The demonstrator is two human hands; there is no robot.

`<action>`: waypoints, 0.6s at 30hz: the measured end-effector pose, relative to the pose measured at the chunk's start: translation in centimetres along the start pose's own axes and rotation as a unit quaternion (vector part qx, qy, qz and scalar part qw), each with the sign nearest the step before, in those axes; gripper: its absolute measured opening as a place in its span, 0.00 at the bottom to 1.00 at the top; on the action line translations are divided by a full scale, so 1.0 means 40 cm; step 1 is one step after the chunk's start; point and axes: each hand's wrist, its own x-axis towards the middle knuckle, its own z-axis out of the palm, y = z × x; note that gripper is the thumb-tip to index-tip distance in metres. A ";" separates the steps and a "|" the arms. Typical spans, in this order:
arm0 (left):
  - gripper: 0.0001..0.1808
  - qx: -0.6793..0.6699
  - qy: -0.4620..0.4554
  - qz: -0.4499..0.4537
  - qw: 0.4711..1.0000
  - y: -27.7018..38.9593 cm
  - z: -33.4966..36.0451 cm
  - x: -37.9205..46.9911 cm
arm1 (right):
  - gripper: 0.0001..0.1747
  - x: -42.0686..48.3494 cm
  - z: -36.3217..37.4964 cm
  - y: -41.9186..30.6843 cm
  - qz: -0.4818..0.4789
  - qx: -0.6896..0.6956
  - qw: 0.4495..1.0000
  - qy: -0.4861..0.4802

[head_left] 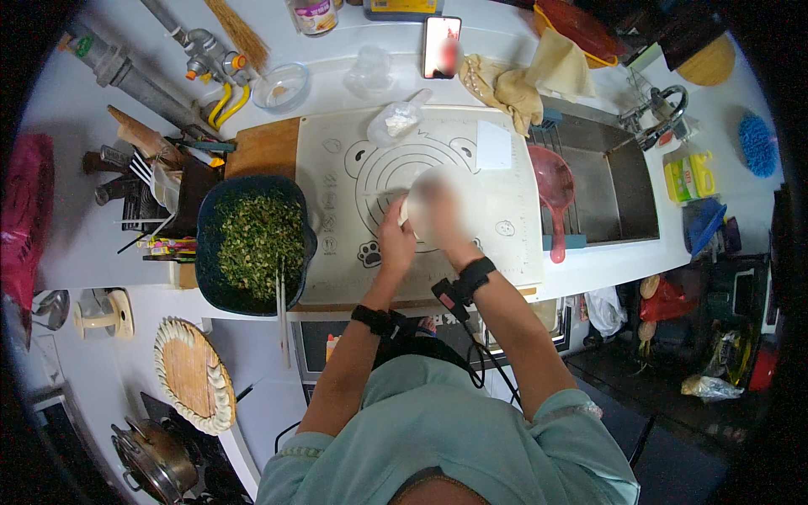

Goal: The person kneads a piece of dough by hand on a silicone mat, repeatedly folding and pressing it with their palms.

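Over the middle of a white silicone kneading mat, my two hands are close together. My left hand curls around a pale piece that looks like dough, only its edge showing. My right hand is against it on the right, but a blurred patch covers its fingers and whatever they hold. To the left stands a dark blue basin of chopped green filling, with chopsticks resting over its front rim. A plastic scoop with white flour lies beyond my hands, and a white dough scraper lies at the mat's upper right.
A red strainer spans the edge of the steel sink at right. A round board ringed with dumplings is at lower left, near a metal pot. A glass bowl and phone stand behind the mat.
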 end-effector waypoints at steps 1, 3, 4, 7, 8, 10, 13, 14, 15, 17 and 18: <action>0.26 -0.037 -0.013 -0.017 0.999 0.008 -0.011 -0.012 | 0.19 -0.007 -0.028 -0.032 0.026 0.085 0.996 -0.021; 0.27 0.006 -0.014 0.012 1.000 -0.046 0.026 -0.041 | 0.22 -0.015 -0.083 -0.061 0.031 0.135 0.987 -0.080; 0.28 0.007 -0.031 0.003 0.999 -0.032 0.030 -0.055 | 0.23 -0.023 -0.101 -0.061 0.037 0.158 0.981 -0.110; 0.29 -0.007 -0.070 0.004 0.998 -0.016 0.069 -0.094 | 0.17 -0.104 0.051 0.141 0.014 -0.189 0.981 0.049; 0.30 0.000 -0.064 0.004 0.998 -0.035 0.064 -0.094 | 0.17 -0.087 0.069 0.118 0.028 -0.193 0.980 0.039; 0.31 -0.034 -0.056 -0.041 0.997 -0.045 0.038 -0.095 | 0.16 -0.075 0.053 0.014 0.069 -0.206 0.976 0.015; 0.32 0.053 0.001 0.030 0.998 -0.051 -0.001 -0.081 | 0.16 -0.012 -0.007 -0.098 -0.002 -0.237 0.970 0.059; 0.32 0.105 0.026 0.076 0.991 -0.057 -0.010 -0.077 | 0.15 0.003 -0.004 -0.088 -0.006 -0.249 0.966 0.067; 0.31 0.123 0.006 0.058 0.991 -0.062 -0.015 -0.084 | 0.15 0.012 0.008 -0.065 0.004 -0.262 0.962 0.075; 0.30 0.155 -0.018 0.026 0.987 -0.069 -0.013 -0.080 | 0.14 0.036 0.046 -0.010 0.018 -0.281 0.955 0.096; 0.30 0.192 -0.018 0.016 0.981 -0.071 -0.013 -0.074 | 0.14 0.050 0.055 -0.002 0.023 -0.282 0.953 0.107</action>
